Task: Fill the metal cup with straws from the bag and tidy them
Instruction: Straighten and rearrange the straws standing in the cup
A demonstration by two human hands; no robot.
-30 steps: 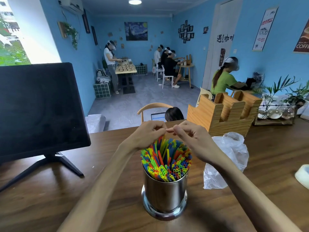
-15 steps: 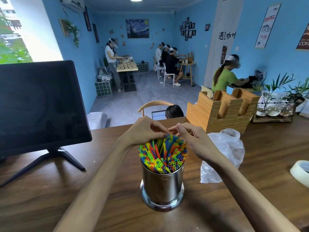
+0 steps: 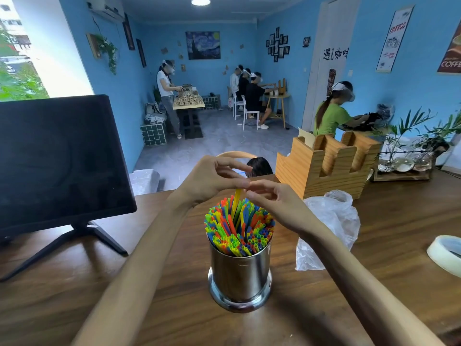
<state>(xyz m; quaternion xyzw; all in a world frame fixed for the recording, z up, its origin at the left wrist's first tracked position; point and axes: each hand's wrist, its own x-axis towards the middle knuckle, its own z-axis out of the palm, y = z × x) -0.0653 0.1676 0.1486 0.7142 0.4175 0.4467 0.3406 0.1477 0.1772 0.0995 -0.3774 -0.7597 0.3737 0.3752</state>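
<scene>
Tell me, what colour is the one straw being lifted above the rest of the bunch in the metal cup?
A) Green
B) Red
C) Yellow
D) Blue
C. A single yellow straw sticks up above the other straws in the metal cup, with its top pinched by the left hand and the right hand close beside it.

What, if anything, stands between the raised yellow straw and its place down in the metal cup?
Only the other straws do. The yellow straw, pinched by the left hand, sticks up above the tightly packed bundle in the metal cup. The right hand is beside its tip, not beneath it.
</scene>
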